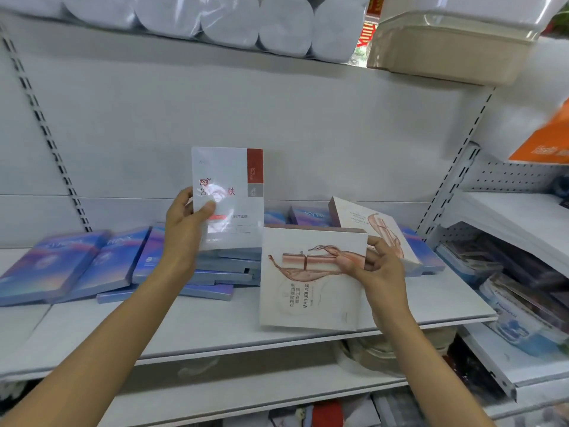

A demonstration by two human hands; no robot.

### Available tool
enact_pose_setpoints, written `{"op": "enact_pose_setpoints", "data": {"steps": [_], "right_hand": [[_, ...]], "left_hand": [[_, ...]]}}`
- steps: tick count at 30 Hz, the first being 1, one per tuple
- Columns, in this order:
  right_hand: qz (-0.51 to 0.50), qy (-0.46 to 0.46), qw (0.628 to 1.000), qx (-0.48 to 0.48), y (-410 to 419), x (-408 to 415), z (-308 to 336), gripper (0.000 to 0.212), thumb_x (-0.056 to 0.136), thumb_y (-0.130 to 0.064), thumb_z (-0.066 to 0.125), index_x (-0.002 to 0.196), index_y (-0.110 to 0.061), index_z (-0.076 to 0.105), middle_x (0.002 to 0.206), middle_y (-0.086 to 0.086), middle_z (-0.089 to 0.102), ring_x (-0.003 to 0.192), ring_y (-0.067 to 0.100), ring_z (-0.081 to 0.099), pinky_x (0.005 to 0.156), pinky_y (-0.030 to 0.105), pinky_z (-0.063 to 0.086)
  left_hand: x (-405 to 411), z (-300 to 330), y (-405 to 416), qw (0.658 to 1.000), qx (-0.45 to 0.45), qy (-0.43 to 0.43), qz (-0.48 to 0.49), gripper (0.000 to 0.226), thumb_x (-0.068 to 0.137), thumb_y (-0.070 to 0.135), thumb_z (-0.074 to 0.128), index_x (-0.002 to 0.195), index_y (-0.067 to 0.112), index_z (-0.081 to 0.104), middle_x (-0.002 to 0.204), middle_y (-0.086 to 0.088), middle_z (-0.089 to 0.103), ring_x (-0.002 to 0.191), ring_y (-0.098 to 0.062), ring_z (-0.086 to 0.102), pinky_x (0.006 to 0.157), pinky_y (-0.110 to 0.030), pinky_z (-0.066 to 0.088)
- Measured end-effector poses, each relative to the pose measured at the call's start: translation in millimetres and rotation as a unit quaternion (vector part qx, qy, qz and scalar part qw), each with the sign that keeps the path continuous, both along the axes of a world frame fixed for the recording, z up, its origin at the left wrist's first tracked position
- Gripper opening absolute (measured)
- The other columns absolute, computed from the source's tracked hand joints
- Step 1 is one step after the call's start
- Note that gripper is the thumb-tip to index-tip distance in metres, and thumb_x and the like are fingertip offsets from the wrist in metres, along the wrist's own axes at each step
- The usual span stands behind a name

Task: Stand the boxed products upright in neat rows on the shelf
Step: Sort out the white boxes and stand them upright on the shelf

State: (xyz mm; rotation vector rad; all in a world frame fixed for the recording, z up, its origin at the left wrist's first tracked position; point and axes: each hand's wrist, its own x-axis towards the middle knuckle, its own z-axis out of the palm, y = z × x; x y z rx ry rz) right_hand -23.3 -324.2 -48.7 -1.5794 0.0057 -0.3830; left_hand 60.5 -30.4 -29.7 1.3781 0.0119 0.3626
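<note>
My left hand (184, 224) holds a white box with a red corner band (234, 180) upright above the shelf (154, 328), thumb on its front. My right hand (374, 266) pinches the right edge of a white box with a pink swirl print (308, 291), which is turned sideways with its lower edge near the shelf's front. A second box of that pink print (357, 217) lies tilted behind it on blue boxes. Several blue-purple boxes (77, 266) lie flat and in loose stacks across the shelf's left and middle.
A white back panel with slotted uprights (43, 124) stands behind the shelf. Wrapped paper rolls (215, 20) and a beige bin (446, 50) sit on the shelf above. More packaged goods (517, 291) fill the shelves at right, and an orange box (548, 140) is higher up.
</note>
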Motion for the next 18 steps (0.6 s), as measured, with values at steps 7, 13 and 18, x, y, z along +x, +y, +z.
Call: {"op": "enact_pose_setpoints", "data": {"steps": [7,13,18], "right_hand": [[0.035,0.003,0.998,0.046,50,21,12,0.046,0.079,-0.014,0.081,0.121,-0.019,0.062,0.109,-0.005,0.077,0.092,0.020,0.076,0.073,0.036,0.063],[0.085,-0.002,0.996,0.034,128,27,9,0.032,0.078,-0.016,0.080,0.107,-0.025,0.069,0.107,-0.007,0.077,0.097,0.023,0.074,0.081,0.039,0.061],[0.134,-0.004,0.991,0.023,215,14,9,0.029,0.081,-0.014,0.078,0.106,-0.026,0.069,0.106,-0.006,0.077,0.098,0.024,0.073,0.076,0.036,0.063]], "left_hand": [[-28,-8,61,0.998,-0.017,0.009,0.067,0.035,0.096,0.006,0.061,0.131,0.009,0.059,0.115,-0.004,0.072,0.084,-0.009,0.071,0.063,-0.018,0.055],[-74,-20,144,0.992,-0.017,0.030,0.125,0.041,0.095,0.011,0.063,0.135,0.010,0.056,0.127,-0.012,0.067,0.090,-0.016,0.068,0.065,-0.022,0.053],[-131,-25,226,0.985,-0.017,0.033,0.166,0.031,0.095,0.011,0.064,0.126,0.012,0.063,0.111,-0.005,0.074,0.078,-0.007,0.072,0.058,-0.019,0.053]]}}
